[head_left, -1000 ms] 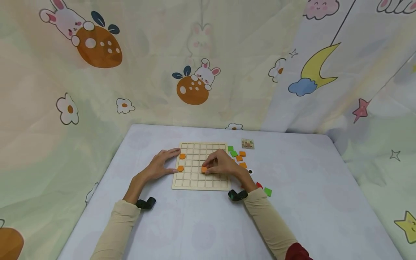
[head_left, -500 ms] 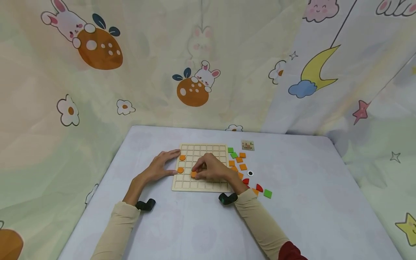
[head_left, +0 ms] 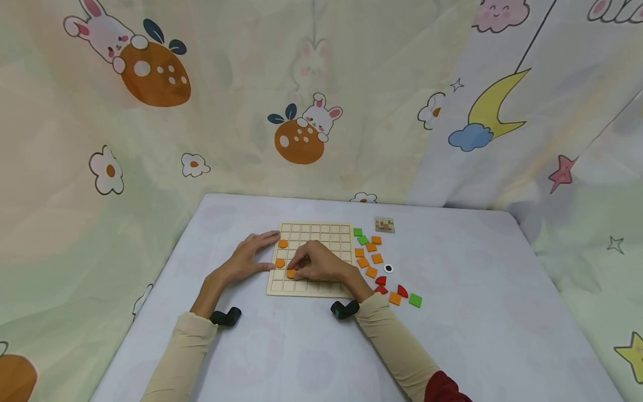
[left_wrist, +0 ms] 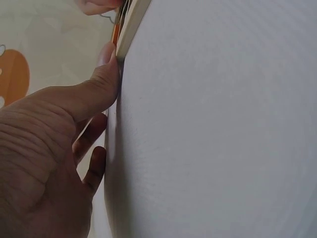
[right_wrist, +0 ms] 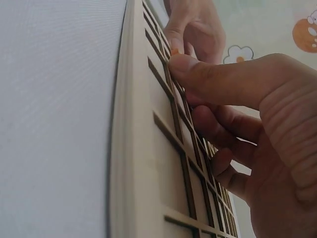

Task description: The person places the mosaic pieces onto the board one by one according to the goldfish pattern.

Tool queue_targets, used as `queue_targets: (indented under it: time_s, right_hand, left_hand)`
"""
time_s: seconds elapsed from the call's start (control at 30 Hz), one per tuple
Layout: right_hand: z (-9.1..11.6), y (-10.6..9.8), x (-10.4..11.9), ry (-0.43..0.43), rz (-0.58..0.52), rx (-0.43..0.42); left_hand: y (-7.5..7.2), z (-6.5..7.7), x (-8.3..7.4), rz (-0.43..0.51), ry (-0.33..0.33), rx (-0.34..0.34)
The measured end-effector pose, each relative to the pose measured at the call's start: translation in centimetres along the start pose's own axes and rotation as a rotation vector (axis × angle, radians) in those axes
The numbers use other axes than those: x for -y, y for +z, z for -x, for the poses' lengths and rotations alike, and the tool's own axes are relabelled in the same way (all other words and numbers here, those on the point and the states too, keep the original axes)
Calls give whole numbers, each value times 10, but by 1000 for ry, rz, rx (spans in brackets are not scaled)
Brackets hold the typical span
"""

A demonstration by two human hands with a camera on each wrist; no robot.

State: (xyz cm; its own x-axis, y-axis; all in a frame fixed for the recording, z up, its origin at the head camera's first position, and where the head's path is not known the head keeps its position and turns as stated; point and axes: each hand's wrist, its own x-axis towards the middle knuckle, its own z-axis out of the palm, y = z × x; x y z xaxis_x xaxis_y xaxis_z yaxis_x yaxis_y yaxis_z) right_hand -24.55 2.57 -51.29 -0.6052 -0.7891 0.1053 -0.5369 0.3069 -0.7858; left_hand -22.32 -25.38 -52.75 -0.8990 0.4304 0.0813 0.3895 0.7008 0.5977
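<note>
A wooden grid board (head_left: 321,228) lies on the table, its cells framed by raised strips. My right hand (head_left: 321,262) pinches an orange round disc (head_left: 291,274) between thumb and fingertips, low over the board's left part; in the right wrist view the thumb covers most of that disc. Along the board's left edge rests my left hand (head_left: 246,257), thumb and fingers spread apart. Its thumb (left_wrist: 96,84) touches the board's side in the left wrist view. Two more orange discs sit in cells of the left column, an upper disc (head_left: 283,244) and a lower disc (head_left: 279,263).
Right of the board lie several orange squares (head_left: 377,258), green squares (head_left: 415,300) and red quarter-round pieces (head_left: 402,291). Among them is a white disc with a black centre (head_left: 388,268). A small patterned card (head_left: 384,224) lies farther back. A printed cloth (head_left: 226,111) hangs behind the table.
My right hand has moved left across the board with the orange disc, from the middle to near the left column. The left hand has stayed at the board's edge.
</note>
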Motion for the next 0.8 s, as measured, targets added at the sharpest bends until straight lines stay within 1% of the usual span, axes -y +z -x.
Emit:
queue_targets:
  time_s: [0.27, 0.4, 0.53, 0.8]
  right_hand:
    - [-3, -2, 5, -1, 81, 25]
    - [-3, -2, 6, 8, 93, 31]
    - [-3, -2, 6, 4, 96, 31]
    - [-4, -1, 5, -4, 117, 21]
  left_hand:
    - [-1, 0, 1, 11, 15, -10]
    - [0, 0, 1, 23, 11, -7]
    - [0, -1, 1, 11, 11, -8]
    - [0, -1, -1, 24, -12, 4]
